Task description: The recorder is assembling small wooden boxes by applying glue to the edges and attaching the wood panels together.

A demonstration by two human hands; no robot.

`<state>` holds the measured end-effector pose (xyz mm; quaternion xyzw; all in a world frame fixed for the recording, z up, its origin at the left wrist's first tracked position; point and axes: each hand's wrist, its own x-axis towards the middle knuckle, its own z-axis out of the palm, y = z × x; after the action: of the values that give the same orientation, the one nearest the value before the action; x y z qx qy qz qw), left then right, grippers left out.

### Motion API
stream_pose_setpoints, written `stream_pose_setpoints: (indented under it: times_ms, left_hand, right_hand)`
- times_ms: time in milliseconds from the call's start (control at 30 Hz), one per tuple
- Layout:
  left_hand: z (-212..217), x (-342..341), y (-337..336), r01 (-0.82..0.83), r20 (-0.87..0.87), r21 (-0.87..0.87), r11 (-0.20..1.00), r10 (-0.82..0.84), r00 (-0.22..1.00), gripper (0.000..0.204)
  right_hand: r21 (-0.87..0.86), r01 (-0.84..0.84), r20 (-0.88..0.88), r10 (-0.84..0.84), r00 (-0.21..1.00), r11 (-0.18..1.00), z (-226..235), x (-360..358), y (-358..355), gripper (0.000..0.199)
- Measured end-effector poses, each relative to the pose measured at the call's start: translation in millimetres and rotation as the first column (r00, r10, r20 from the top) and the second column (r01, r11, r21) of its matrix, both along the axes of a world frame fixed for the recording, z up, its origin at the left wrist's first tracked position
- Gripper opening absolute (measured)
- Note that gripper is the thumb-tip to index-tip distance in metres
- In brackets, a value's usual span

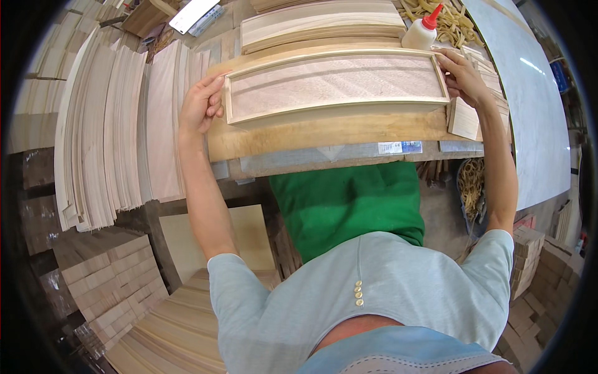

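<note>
Between my hands is a long, shallow wooden tray [336, 103], a thin pale panel framed by narrow raised strips. It sits over the wooden work board [274, 138], slightly tilted toward me. My left hand [203, 105] pinches the tray's left end, thumb on the top edge and the other fingers curled. At the opposite end, my right hand [462, 76] grips the right side near its far corner. Just beyond that hand stands a white glue bottle [419, 36] with a red cap.
Stacked thin boards [321, 28] lie behind the tray, and tall rows of wooden sheets [106, 131] stand at the left. Wood strips [464, 118] rest by my right wrist, with rubber bands [445, 25] farther back. A grey metal sheet [536, 112] borders the bench on the right.
</note>
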<state>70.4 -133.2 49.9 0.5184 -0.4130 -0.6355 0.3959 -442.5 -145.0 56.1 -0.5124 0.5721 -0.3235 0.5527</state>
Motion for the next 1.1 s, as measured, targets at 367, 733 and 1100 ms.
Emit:
stream_pose_setpoints:
  times_ms: [367,733,1100]
  left_hand:
    - [-60,24,-16,0.027,-0.639,0.072,0.997,0.025,0.769,0.023]
    - [-18,-13,-7,-0.131,0.392,-0.212,0.968,0.207,0.896,0.028]
    - [-34,-21,45,-0.352,-0.112,-0.229,0.907,0.335,0.936,0.032]
  right_hand:
    - [0.083,-0.01,0.208,-0.008,0.978,0.997,-23,-5,-18,0.021]
    - [0.039,-0.019,0.212,0.01,0.977,0.999,-31,-19,-13,0.034]
    - [0.033,0.062,0.11,-0.066,0.992,0.997,-34,-14,-12,0.034]
